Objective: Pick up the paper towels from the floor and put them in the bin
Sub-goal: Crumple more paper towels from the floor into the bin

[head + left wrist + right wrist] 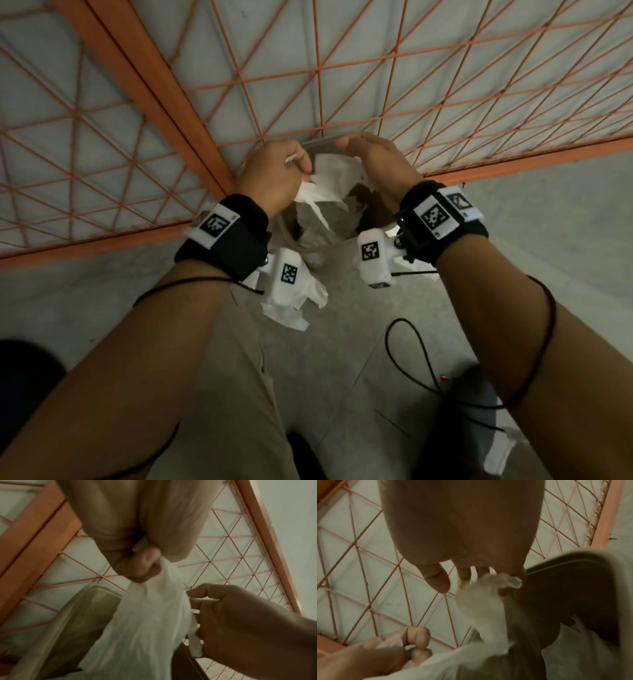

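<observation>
Over the bin (320, 145), both hands grip paper towels (329, 181) hanging into its mouth, left hand (274, 174) clenched, right hand (380, 164) pinching; 1 crumpled towel (294, 308) remains on the floor beside the bin.

Both forearms are bare. Each wrist carries a black fabric band (222, 236) topped by a white plate printed with a black square marker (435, 216). A white camera housing (373, 257) with its own marker hangs under each wrist. Thin black cables (544, 342) loop along the forearms. The person wears beige trousers (236, 377).
</observation>
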The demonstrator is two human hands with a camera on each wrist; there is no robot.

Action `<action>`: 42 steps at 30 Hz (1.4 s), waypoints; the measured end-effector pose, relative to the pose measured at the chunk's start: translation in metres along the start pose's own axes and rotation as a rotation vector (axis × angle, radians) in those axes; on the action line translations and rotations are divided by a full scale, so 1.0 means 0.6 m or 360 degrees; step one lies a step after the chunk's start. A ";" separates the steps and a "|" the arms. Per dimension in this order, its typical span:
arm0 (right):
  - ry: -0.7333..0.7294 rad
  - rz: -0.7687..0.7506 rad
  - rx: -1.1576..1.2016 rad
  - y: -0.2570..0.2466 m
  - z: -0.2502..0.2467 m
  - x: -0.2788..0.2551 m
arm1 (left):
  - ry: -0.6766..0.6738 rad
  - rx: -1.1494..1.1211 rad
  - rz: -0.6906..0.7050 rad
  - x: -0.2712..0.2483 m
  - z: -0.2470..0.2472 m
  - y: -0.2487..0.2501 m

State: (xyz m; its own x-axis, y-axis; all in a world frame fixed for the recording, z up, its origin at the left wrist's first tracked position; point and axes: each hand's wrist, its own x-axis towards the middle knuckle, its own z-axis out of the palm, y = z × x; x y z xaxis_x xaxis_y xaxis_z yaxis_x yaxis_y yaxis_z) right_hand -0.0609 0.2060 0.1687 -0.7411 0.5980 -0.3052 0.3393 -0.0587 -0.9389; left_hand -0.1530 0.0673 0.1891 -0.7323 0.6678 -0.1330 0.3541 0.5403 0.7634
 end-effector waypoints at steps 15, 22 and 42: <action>0.0684 0.0351 0.0089 0.185 -0.181 -0.042 | -0.0205 0.0670 0.0298 0.031 0.086 -0.007; 0.0425 0.0702 -0.0954 0.401 -0.177 -0.003 | -0.0087 0.0201 0.1035 -0.114 0.222 0.038; 0.0298 0.0148 -0.1557 0.516 -0.172 -0.028 | -0.0691 0.0789 0.0014 -0.088 0.432 -0.165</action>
State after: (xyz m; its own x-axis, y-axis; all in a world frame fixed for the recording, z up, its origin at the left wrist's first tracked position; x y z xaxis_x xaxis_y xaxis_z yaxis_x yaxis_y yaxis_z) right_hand 0.1165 0.2604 -0.1005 -0.6126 0.7458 -0.2618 0.7814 0.5215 -0.3427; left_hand 0.0016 0.1114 -0.0434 -0.4635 0.7632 -0.4502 0.6610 0.6362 0.3979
